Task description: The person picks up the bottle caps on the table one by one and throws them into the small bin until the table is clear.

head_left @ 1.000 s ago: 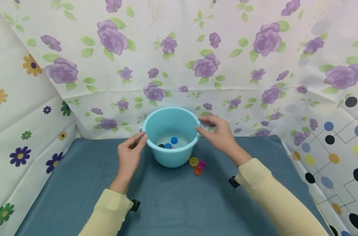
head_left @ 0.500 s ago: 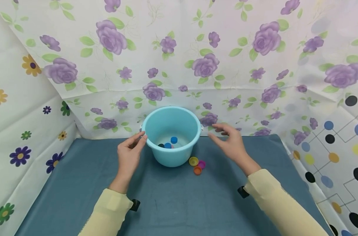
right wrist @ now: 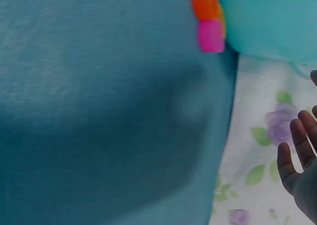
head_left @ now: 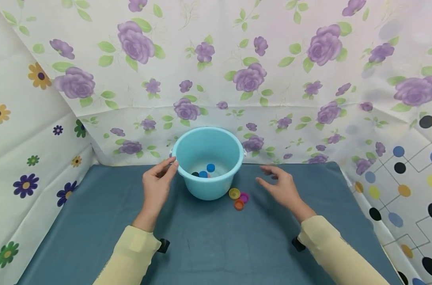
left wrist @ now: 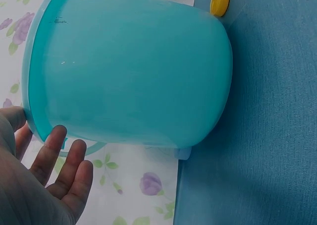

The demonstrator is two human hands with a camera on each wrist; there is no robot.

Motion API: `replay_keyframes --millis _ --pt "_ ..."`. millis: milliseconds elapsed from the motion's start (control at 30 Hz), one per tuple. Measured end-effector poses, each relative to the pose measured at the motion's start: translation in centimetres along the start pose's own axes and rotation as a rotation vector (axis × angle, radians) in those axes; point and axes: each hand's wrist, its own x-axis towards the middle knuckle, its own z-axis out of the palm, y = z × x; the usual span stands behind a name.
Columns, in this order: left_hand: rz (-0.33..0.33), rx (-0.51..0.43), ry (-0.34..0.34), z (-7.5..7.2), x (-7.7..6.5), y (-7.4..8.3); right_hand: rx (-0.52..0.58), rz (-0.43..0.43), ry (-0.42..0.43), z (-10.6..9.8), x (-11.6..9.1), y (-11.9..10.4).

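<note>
A light-blue bucket (head_left: pixel 210 188) stands upright at the back of the table. Inside lie a few small caps, among them a blue cap (head_left: pixel 210 168), another blue cap (head_left: pixel 203 174) and a dark one. My left hand (head_left: pixel 156 186) pinches the bucket's left rim between thumb and index finger; its other fingers are spread in the left wrist view (left wrist: pixel 54 170). To the right of the bucket, apart from it, my right hand (head_left: pixel 281 189) hovers with loose fingers and holds nothing. Beside the bucket's base sit a yellow cap (head_left: pixel 234 193), a magenta cap (head_left: pixel 244 197) and an orange cap (head_left: pixel 239 204).
A blue-grey cloth (head_left: pixel 209 245) covers the table. A flowered sheet (head_left: pixel 216 67) hangs right behind the bucket, with a daisy-print sheet (head_left: pixel 31 166) at the left and a dotted sheet (head_left: pixel 408 206) at the right. A wire-like handle mount (head_left: pixel 245 152) shows on the bucket's right side.
My right hand has let go of the bucket's right rim and moved away to the right and down. My left hand and the bucket have stayed in place.
</note>
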Motion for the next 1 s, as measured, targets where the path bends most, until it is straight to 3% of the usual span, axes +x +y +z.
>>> replay_keyframes --millis 367,600,1000 --pt "0.004 0.005 0.003 -0.1 0.0 0.2 -0.084 0.042 -0.171 2.0 -1.1 1.9" --pt "-0.001 0.006 -0.002 0.0 0.0 0.1 -0.127 0.014 -0.291 3.0 -1.8 2.8" --pt "-0.005 -0.003 -0.005 -0.1 -0.1 0.2 -0.139 -0.029 -0.348 4.5 -1.7 3.5"
